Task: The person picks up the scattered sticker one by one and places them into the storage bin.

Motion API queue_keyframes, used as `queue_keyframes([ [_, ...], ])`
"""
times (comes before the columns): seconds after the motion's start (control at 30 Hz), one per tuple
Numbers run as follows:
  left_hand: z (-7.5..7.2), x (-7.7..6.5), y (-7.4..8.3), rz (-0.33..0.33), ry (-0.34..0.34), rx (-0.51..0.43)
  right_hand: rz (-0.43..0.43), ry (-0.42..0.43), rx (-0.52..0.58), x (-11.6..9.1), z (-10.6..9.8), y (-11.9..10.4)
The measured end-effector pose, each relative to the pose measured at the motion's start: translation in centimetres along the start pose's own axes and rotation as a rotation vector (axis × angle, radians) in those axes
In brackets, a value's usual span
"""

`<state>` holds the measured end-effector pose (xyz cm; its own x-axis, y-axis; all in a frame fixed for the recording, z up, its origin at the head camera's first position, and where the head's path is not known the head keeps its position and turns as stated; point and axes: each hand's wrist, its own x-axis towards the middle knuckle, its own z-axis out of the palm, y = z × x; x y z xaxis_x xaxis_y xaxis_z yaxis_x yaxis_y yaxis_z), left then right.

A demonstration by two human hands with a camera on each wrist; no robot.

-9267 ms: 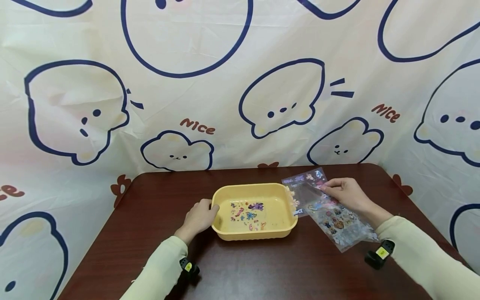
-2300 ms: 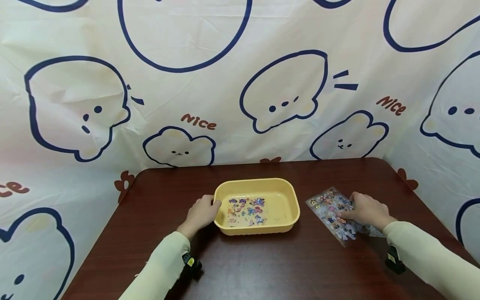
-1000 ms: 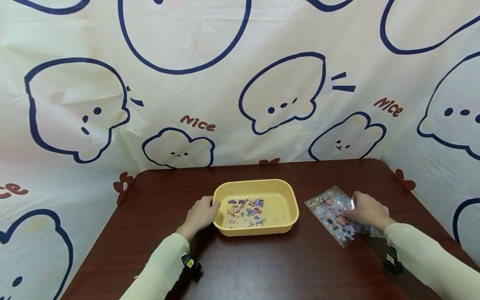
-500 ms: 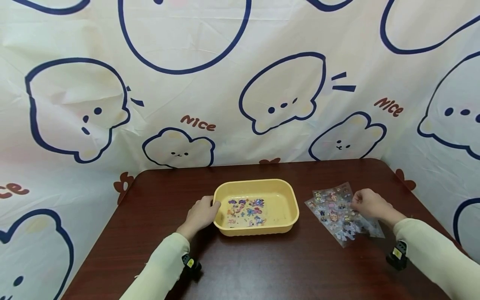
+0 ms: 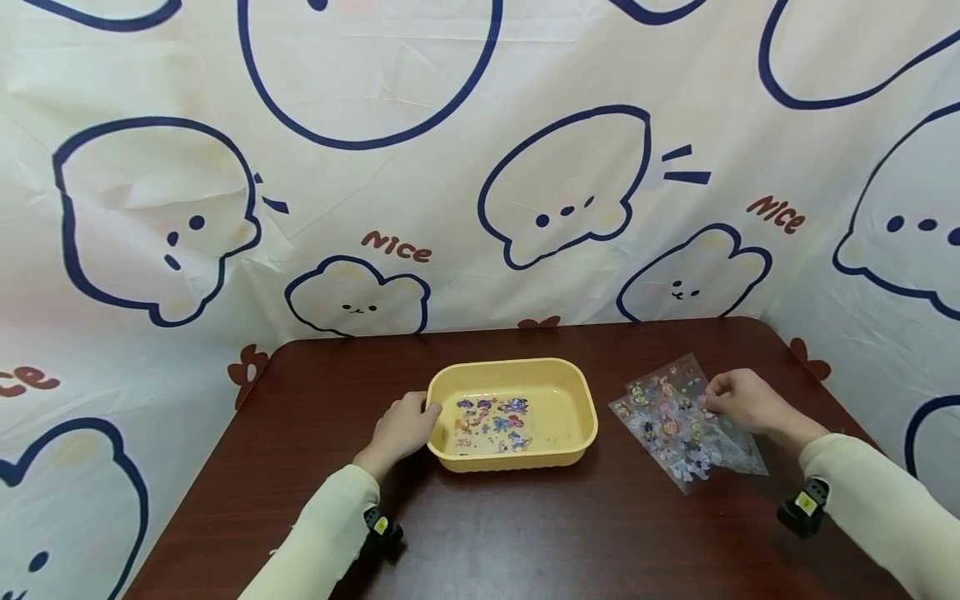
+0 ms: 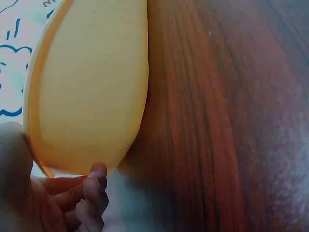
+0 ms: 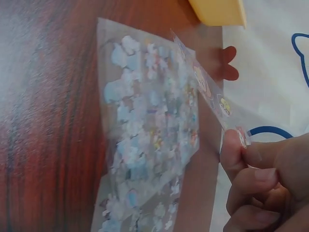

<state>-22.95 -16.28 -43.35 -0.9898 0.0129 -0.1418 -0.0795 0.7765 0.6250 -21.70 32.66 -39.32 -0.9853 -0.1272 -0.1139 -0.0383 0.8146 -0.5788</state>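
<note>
My left hand (image 5: 401,429) grips the left end of a yellow plastic basin (image 5: 566,417), thumb over the rim and fingers underneath. In the left wrist view the fingertips (image 6: 99,170) press the basin's outer wall. Clear sheets with small colourful cartoon stickers (image 5: 491,425) lie flat in the basin's left part. To the right of the basin, my right hand (image 5: 750,402) pinches the edge of a clear sticker sheet (image 7: 207,87) between thumb and forefinger. That sheet is tilted up over several overlapping sticker sheets (image 7: 135,130) on the table.
The dark red-brown wooden table (image 5: 525,533) reaches back to a cream cloth backdrop (image 5: 450,192) with blue-outlined cartoon bears. Its rounded far corners show behind the basin. Black devices with yellow labels (image 5: 806,502) are strapped at both wrists.
Earlier the right hand held a sheet at the basin's right rim; the basin now shows more stickers. Since then it reached the pile, took a sheet and raised it. The left hand stays put.
</note>
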Motion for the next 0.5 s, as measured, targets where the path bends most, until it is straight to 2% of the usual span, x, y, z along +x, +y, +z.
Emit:
queue_keyframes([
  [0.5, 0.0, -0.1, 0.2, -0.003, -0.003, -0.010, 0.041, 0.024, 0.037, 0.4, -1.1, -1.5],
])
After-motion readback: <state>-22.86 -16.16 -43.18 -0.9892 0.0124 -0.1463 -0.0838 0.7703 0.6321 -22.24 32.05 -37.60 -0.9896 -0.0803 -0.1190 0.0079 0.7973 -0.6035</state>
